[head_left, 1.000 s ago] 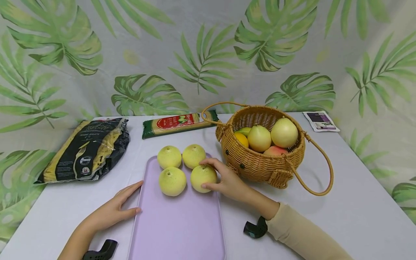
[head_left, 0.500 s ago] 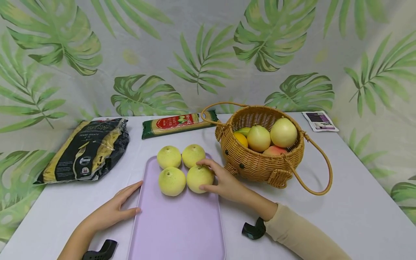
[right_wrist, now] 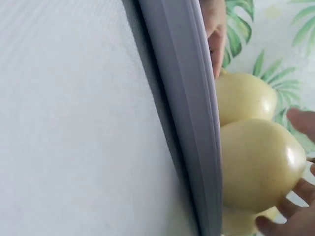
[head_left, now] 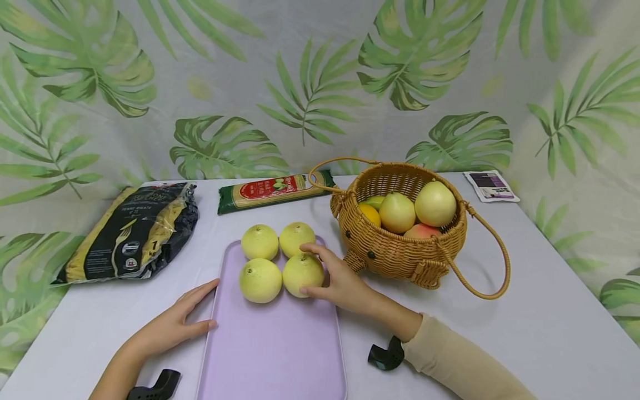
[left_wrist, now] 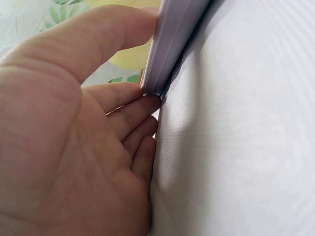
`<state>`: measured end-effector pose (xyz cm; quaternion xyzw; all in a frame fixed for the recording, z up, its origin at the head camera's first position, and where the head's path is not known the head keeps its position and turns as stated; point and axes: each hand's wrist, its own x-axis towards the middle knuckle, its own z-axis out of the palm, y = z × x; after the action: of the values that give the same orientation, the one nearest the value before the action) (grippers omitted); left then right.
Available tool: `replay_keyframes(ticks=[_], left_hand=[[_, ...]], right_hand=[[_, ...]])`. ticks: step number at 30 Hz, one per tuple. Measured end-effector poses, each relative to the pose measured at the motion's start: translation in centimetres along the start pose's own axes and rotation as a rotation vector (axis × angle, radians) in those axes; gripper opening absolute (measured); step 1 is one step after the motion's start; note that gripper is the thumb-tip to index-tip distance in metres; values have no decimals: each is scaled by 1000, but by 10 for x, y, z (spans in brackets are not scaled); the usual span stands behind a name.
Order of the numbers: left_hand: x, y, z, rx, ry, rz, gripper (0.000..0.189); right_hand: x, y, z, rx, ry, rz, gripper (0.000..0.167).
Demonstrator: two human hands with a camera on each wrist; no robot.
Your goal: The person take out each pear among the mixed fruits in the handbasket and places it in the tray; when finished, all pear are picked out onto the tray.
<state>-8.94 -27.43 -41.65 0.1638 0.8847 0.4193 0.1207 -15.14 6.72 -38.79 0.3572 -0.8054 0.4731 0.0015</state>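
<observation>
White tabletop [head_left: 540, 328], leaf-print backdrop [head_left: 320, 72], lilac tray [head_left: 277, 350]

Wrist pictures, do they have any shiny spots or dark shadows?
Right wrist view: bright shine on the biggest-looking pear-shaped fruit, dark shadow beneath the purple tray; left wrist view: another dark shadow under the tray, softer gray shading on the white tablecloth beside the left hand.

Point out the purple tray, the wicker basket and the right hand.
Purple tray [head_left: 272, 339], head view: bare flat surface.
Wicker basket [head_left: 400, 256], head view: woven front wall.
Right hand [head_left: 346, 281], head view: back of the hand.
</observation>
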Motion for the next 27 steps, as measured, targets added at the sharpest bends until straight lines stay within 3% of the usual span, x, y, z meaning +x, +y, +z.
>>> replay_keyframes(ticks=[4, 9, 14, 17, 21, 25, 27], left_hand=[[0, 0, 1, -4, 1, 7, 72], [0, 0, 0, 3, 6, 7, 72], [0, 1, 0, 4, 6, 4, 72], [0, 1, 0, 2, 4, 0, 72], [0, 0, 0, 0, 2, -4, 72], [0, 0, 0, -3, 1, -9, 73], [0, 0, 0, -7, 0, -10, 72]], right_hand=[[-4, -13, -15, -41, 21, -36, 72], [-14, -35, -50, -84, 87, -179, 69], [-25, -56, -91, -185, 232, -382, 66], [-28, -71, -116, -268, 335, -459, 67], [-31, -80, -146, -337, 425, -450, 69], [-33, -65, -176, -394, 464, -376, 73], [-34, -55, -189, -436, 466, -313, 64]])
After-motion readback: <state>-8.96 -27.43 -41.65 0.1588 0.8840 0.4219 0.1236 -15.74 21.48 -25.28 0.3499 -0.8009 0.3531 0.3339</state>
